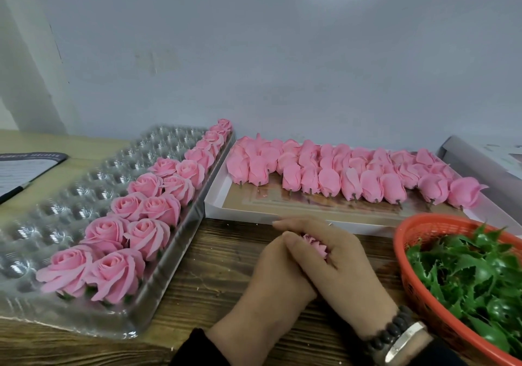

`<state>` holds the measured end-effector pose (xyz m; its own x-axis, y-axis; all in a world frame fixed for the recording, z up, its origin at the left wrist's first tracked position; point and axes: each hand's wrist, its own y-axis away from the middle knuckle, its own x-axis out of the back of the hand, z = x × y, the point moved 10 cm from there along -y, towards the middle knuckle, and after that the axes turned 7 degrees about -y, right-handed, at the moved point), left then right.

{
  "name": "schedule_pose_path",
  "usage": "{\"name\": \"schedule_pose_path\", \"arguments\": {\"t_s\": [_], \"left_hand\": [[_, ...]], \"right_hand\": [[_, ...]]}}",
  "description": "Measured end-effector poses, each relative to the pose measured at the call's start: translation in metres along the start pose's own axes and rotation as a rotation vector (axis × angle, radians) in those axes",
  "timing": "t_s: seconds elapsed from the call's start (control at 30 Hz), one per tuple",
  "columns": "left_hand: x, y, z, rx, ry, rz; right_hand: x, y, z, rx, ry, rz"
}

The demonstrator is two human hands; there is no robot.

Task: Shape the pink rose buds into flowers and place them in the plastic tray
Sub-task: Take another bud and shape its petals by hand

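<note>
While both hands cup together low at centre, a pink bud [315,245] sits between them, only its petal tips showing; right hand [343,255] fingers curl over and around it, left hand [278,273] fingers wrap it from the left side, thumb laid along the right hand; both grips close and tight; right wrist carries a dark bead bracelet [388,333] and a metal watch [406,340]; dark sleeve on the left wrist; hands hover over a wooden table [214,255]; just beyond them a white flat box [220,196] holds rows of unshaped pink buds [347,172], stems pointing toward the person; left of the hands a clear plastic tray [70,196] holds two columns of opened roses [135,218] along its right side, other cups bare; orange basket [406,241] of green leaf pieces [474,275] at right, near the right wrist; paper and a pen at far left.
</note>
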<state>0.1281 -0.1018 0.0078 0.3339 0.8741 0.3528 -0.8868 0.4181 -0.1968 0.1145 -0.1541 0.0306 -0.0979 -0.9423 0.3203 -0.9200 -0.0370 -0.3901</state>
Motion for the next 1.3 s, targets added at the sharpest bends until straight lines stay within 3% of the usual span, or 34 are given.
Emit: {"name": "schedule_pose_path", "arguments": {"t_s": [0.1, 0.2, 0.37, 0.47, 0.6, 0.87, 0.97, 1.17, 1.3], "left_hand": [[-0.007, 0.002, -0.005, 0.014, -0.035, -0.171], [-0.006, 0.005, -0.010, 0.042, -0.144, -0.222], [0.001, 0.005, 0.011, -0.127, 0.036, -0.152], [0.012, 0.003, 0.009, -0.132, 0.104, -0.048], [0.020, 0.002, 0.006, -0.101, 0.113, 0.052], [0.005, 0.004, 0.014, -0.121, -0.152, 0.092], [0.002, 0.002, 0.008, -0.080, -0.154, 0.037], [-0.018, -0.008, 0.003, -0.204, -0.469, -0.195], [-0.015, -0.006, -0.011, -0.130, -0.571, -0.163]], "right_hand": [[-0.015, 0.000, 0.002, -0.047, 0.060, -0.190], [-0.022, 0.004, 0.003, -0.097, 0.048, -0.278], [-0.008, 0.003, 0.010, -0.134, -0.111, -0.190], [-0.005, 0.003, 0.009, -0.111, -0.137, -0.144], [0.010, 0.004, -0.005, -0.006, -0.208, 0.057], [0.001, 0.006, -0.011, 0.095, 0.017, 0.134], [-0.004, 0.003, -0.010, 0.098, 0.045, 0.063], [-0.016, 0.002, -0.009, 0.040, 0.151, -0.141], [-0.020, 0.005, -0.011, 0.044, 0.158, -0.194]]}}
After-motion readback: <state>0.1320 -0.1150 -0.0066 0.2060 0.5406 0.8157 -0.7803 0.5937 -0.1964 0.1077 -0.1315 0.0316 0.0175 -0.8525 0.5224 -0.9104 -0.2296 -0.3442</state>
